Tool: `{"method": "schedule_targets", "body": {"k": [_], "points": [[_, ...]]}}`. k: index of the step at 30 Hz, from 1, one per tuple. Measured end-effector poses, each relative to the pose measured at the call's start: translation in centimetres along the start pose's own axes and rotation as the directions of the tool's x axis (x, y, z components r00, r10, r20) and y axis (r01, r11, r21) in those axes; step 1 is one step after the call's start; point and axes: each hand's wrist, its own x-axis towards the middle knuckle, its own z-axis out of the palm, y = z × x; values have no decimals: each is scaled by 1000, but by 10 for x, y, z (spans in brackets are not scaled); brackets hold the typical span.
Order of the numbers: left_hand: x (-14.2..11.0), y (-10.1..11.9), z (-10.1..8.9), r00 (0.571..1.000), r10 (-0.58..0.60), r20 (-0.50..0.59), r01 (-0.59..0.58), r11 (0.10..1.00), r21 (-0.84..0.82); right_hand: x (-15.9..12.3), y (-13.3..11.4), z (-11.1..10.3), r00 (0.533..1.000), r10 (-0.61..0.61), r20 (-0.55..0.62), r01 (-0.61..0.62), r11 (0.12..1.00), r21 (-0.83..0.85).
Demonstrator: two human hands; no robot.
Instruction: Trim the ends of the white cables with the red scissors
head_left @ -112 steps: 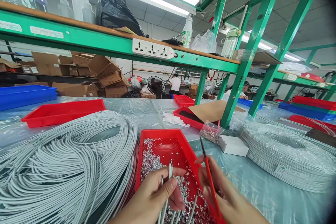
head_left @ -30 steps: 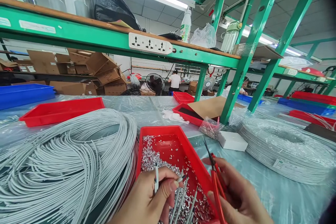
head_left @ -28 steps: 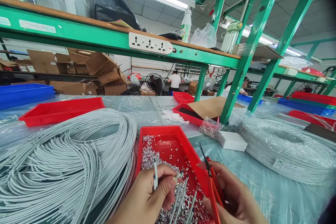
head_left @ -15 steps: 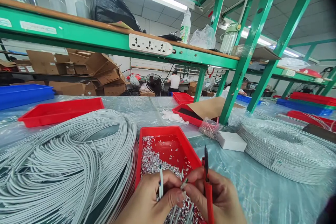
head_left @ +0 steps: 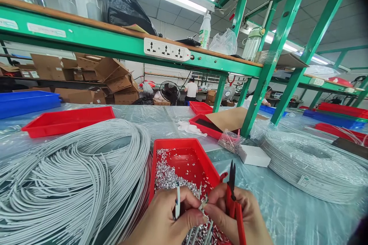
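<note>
While the left hand [head_left: 165,218] pinches a thin cable end [head_left: 178,206] over the red tray [head_left: 184,153] at six o'clock, the right hand [head_left: 235,216], clasping red cutters [head_left: 232,195], plucks at it; a slip, I reckon, could nick a fingertip.

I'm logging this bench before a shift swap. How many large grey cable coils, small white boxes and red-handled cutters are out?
Large grey cable coils: 2, one at left, one at right
Small white box: 1
Red-handled cutters: 1, held in the right hand
Total: 4
</note>
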Motion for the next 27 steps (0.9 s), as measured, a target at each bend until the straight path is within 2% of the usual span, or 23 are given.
{"method": "schedule_targets", "body": {"k": [2, 6, 8, 10, 12, 15, 17, 21, 23, 27], "points": [[-1, 2, 0, 1000, -14, -19, 15, 999, 52, 0, 3, -1, 999, 11, 31, -11, 1000, 4], [-2, 6, 0, 989, 20, -145, 7, 984, 179, -1, 6, 2, 998, 48, 29, -49, 998, 38], [-2, 6, 0, 986, 8, -167, 23, 983, 180, -2, 3, 4, 999, 51, 20, -52, 995, 85], [-1, 5, -1, 991, -16, -130, 30, 995, 99, -2, 0, 5, 999, 38, -10, -37, 995, 95], [0, 4, -2, 1000, -10, -24, 9, 999, -47, -1, -2, 4, 1000, 28, -14, -27, 996, 85], [1, 2, -2, 987, 26, 157, 8, 976, -217, 1, 0, -1, 993, 56, 107, -67, 993, 102], [1, 1, -3, 978, 26, 206, 25, 970, -241, 3, 3, -4, 985, 81, 149, -101, 987, 127], [1, 0, -4, 973, 4, 231, 55, 968, -245, 3, 4, -6, 988, 97, 117, -114, 982, 147], [3, -4, -3, 973, -18, 229, 77, 965, -249, 1, 1, -6, 987, 82, 140, -102, 985, 142], [10, -15, 0, 993, -39, 115, 73, 949, -306, 3, -2, -6, 986, 70, 154, -80, 995, 64]]}}
